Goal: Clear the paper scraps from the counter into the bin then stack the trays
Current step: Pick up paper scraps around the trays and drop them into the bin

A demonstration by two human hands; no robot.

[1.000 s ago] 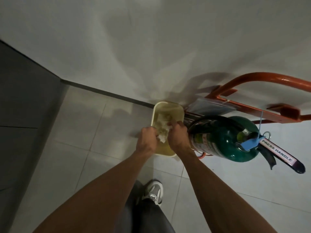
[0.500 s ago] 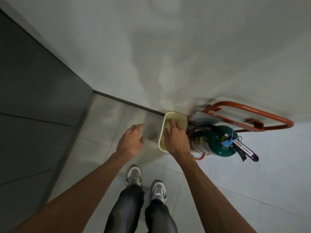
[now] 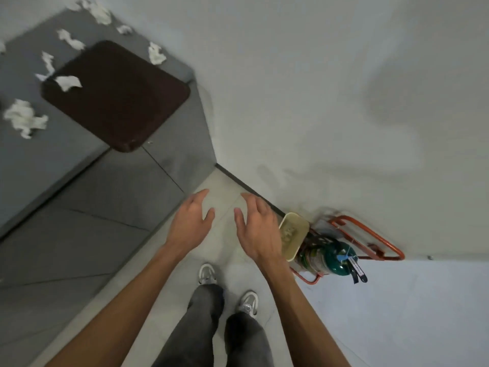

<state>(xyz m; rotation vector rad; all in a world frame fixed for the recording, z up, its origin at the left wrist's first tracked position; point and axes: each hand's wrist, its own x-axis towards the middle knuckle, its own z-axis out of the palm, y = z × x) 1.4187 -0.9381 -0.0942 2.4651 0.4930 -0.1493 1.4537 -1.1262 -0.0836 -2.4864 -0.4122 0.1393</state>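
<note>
Head view — left hand [image 3: 191, 221] and right hand [image 3: 260, 230], each grip wide — holding nothing.

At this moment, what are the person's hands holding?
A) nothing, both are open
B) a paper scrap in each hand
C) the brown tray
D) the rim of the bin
A: the left hand and the right hand are held out with fingers spread and nothing in them. The paper scraps lie on the counter, away from both hands.

Dim, soft shadows, blurred wide-angle edges
</note>
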